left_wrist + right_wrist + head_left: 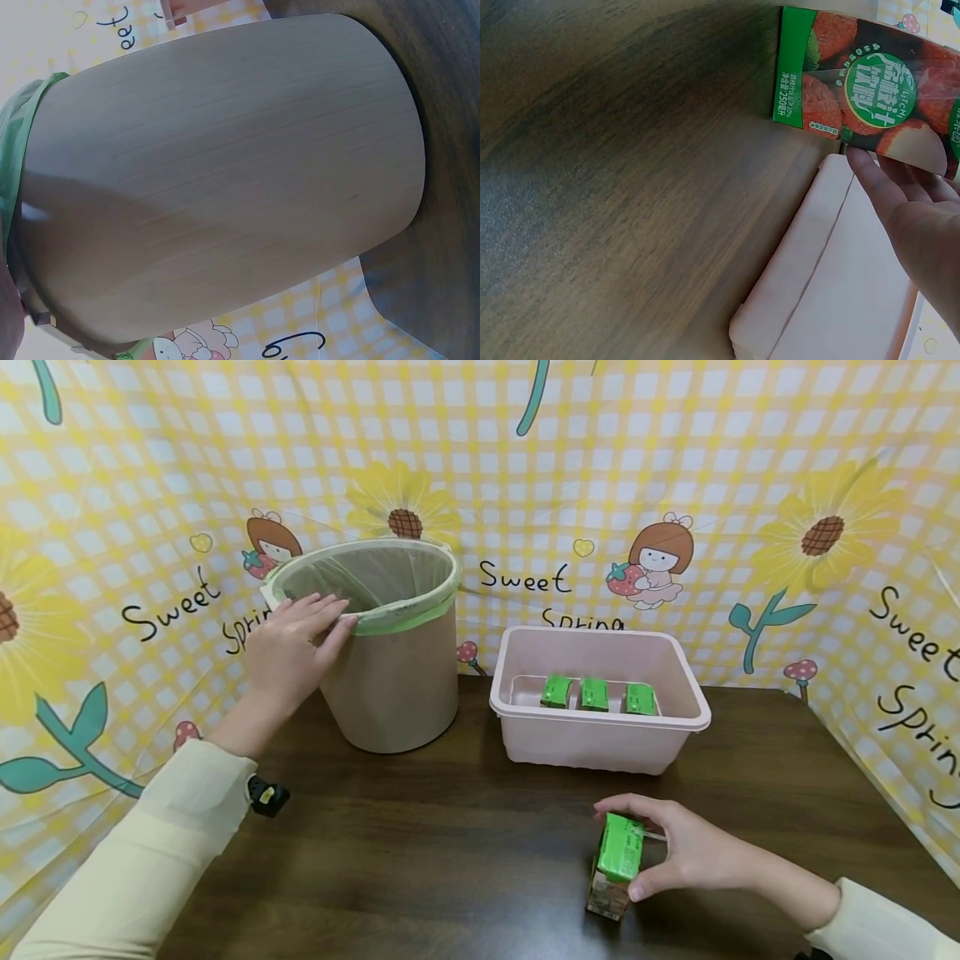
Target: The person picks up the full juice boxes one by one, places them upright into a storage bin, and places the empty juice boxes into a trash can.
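Observation:
My left hand [296,639] rests on the near left rim of a tall trash bin [397,693], fingers laid over the edge and thumb along it. The bin has a thin liner [360,577] and a light green band round its top. In the left wrist view the bin's smooth side [232,172] takes up most of the picture. At the front right, my right hand [693,852] holds a small juice box [621,852] between thumb and fingers. It has a green top, and the right wrist view shows litchi pictures on its side.
Right of the bin stands a pale pink plastic tub [585,743], with three green-topped boxes [594,693] inside. Both stand on a dark wooden table [420,852]. A yellow checked cloth [495,468] hangs behind and at both sides.

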A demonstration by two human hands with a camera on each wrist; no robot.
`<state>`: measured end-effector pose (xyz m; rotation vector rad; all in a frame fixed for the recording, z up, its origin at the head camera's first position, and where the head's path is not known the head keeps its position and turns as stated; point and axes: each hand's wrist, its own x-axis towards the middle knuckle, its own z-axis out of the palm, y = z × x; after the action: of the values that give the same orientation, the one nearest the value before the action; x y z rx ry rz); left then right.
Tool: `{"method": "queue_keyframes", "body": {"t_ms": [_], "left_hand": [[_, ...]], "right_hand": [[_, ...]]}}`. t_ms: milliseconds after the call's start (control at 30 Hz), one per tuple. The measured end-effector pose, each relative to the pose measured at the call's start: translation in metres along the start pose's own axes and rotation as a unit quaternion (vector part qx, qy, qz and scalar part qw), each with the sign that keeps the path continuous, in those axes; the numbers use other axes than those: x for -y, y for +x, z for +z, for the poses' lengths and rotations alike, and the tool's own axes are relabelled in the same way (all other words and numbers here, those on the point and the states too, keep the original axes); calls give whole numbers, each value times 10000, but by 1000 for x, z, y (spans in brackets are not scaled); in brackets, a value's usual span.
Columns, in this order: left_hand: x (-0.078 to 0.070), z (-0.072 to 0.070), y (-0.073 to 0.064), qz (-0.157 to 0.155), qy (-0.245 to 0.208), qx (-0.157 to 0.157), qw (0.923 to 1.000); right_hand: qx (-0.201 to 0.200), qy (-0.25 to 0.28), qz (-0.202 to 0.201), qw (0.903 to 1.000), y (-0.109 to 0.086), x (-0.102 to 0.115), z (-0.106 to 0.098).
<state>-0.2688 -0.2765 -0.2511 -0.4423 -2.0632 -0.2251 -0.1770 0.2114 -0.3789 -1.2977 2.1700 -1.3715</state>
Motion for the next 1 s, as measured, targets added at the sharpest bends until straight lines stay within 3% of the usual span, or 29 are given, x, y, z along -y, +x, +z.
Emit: {"method": "queue_keyframes", "body": {"t_ms": [533,1000], "left_hand": [[1,0,0,90,-28,-86,9999],[2,1,0,75,17,-64,10000]], "right_hand": [[25,33,-47,10000,6,3,-1],[-63,-81,-132,9999,22,20,-15]]}}
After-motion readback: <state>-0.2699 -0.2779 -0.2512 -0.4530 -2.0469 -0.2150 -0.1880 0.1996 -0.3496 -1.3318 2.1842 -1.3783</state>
